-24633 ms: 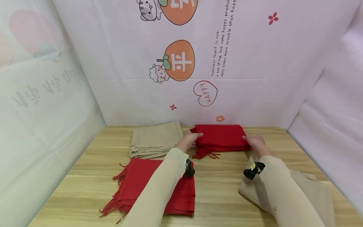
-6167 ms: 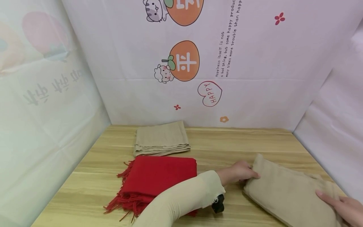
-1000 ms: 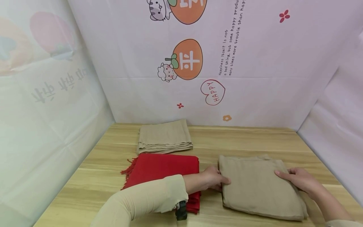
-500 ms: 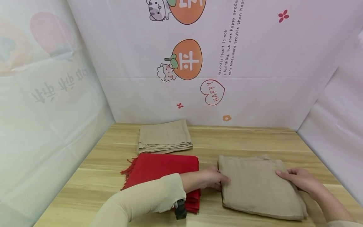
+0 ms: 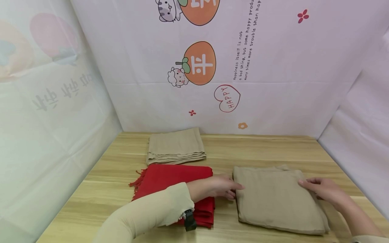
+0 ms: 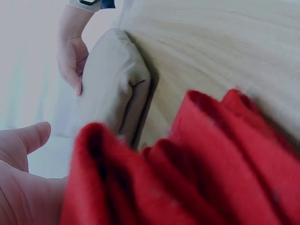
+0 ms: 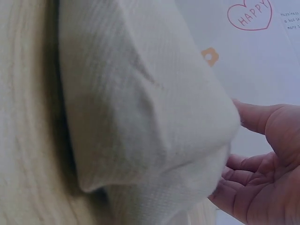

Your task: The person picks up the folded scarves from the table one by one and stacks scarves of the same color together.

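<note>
A folded beige scarf (image 5: 275, 200) lies flat on the right of the wooden table. My left hand (image 5: 221, 186) is at its left edge, the thumb tip over the border and the fingers loose. In the left wrist view that thumb (image 6: 36, 136) stands apart from the fingers, with nothing visibly pinched. My right hand (image 5: 329, 192) is at the scarf's right edge. In the right wrist view its thumb and relaxed fingers (image 7: 243, 180) lightly touch the side. A folded red fringed scarf (image 5: 174, 175) lies left of my left hand, partly covered by the sleeve.
Behind the red scarf, a second folded beige cloth (image 5: 176, 145) lies near the back edge of the table (image 5: 261, 152). Printed white sheets (image 5: 273, 101) hang behind and along both sides.
Earlier, a folded red scarf was moved from the back, and the beige scarf was shifted leftward and straightened. Within the last second, both hands have loosened and drawn slightly outward; the scarf stays put.
</note>
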A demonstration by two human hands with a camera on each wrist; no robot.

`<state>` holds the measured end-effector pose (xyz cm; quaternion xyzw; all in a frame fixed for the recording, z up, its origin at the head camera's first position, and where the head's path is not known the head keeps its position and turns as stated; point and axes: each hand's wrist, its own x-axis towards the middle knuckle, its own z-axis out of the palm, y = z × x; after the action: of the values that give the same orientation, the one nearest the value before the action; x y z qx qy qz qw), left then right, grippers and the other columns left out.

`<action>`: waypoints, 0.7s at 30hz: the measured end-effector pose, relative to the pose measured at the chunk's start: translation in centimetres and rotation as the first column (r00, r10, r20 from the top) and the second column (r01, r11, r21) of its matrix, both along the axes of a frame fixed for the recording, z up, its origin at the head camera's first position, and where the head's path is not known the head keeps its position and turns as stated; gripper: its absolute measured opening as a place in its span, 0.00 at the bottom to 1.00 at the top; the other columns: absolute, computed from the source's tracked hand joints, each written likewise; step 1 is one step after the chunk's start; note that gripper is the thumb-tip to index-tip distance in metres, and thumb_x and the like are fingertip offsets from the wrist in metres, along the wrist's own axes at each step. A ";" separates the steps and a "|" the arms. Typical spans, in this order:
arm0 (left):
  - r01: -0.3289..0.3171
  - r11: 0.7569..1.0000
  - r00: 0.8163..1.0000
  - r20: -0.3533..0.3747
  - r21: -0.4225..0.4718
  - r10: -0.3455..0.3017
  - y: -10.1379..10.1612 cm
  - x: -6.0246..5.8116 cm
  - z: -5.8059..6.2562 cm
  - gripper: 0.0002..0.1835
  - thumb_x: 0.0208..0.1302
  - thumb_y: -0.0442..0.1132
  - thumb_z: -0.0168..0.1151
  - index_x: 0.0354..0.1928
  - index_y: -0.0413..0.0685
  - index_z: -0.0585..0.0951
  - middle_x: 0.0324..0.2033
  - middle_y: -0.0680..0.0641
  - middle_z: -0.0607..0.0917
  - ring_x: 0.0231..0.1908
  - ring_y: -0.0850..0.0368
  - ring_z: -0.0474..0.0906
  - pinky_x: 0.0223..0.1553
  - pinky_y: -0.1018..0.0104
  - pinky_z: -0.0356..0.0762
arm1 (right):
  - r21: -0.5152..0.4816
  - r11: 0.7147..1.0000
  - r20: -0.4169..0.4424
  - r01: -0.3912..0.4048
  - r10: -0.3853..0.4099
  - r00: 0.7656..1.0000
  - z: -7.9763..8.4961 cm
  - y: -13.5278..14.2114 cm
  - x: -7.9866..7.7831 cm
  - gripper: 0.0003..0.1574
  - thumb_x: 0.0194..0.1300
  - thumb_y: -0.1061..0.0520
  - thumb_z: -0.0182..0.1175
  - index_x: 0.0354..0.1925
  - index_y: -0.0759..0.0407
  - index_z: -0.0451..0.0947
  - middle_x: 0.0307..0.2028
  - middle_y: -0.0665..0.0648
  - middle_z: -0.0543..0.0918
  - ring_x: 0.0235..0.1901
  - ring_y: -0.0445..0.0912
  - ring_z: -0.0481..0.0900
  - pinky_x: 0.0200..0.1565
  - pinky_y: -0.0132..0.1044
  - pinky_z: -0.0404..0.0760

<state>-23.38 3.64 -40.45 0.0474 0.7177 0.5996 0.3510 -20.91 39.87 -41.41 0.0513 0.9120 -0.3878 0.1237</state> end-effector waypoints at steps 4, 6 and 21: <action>0.024 0.999 1.000 0.013 0.026 -0.025 -0.6 -0.4 0.8 0.28 0.66 0.34 0.63 0.60 0.24 0.64 0.48 0.36 0.76 0.47 0.41 0.78 0.50 0.52 0.77 | -0.010 1.000 -0.041 0.017 -0.017 0.999 0.4 0.1 -0.1 0.44 0.73 0.42 0.52 0.59 0.85 0.61 0.42 0.63 0.79 0.36 0.43 0.77 0.36 0.35 0.81; 0.035 0.998 0.999 0.023 0.049 -0.036 -0.9 -0.7 1.4 0.29 0.67 0.34 0.61 0.62 0.23 0.63 0.50 0.35 0.75 0.51 0.39 0.76 0.53 0.51 0.75 | -0.012 1.000 -0.061 0.019 -0.019 0.998 0.7 0.1 -0.2 0.44 0.73 0.43 0.52 0.59 0.86 0.60 0.42 0.63 0.80 0.35 0.42 0.78 0.36 0.34 0.81; -0.006 0.993 0.993 -0.116 0.116 0.019 -5.6 -4.2 5.3 0.21 0.70 0.36 0.57 0.58 0.27 0.71 0.48 0.36 0.80 0.52 0.39 0.78 0.54 0.50 0.74 | -0.118 0.993 -0.212 -0.009 -0.016 0.977 3.5 -2.4 -1.8 0.47 0.74 0.41 0.50 0.65 0.82 0.55 0.58 0.79 0.69 0.39 0.32 0.80 0.41 0.32 0.81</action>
<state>-27.60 -1.97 -35.13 0.0984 0.7014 0.6385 0.3011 -22.69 37.43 -37.87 0.0039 0.8952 -0.4447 0.0278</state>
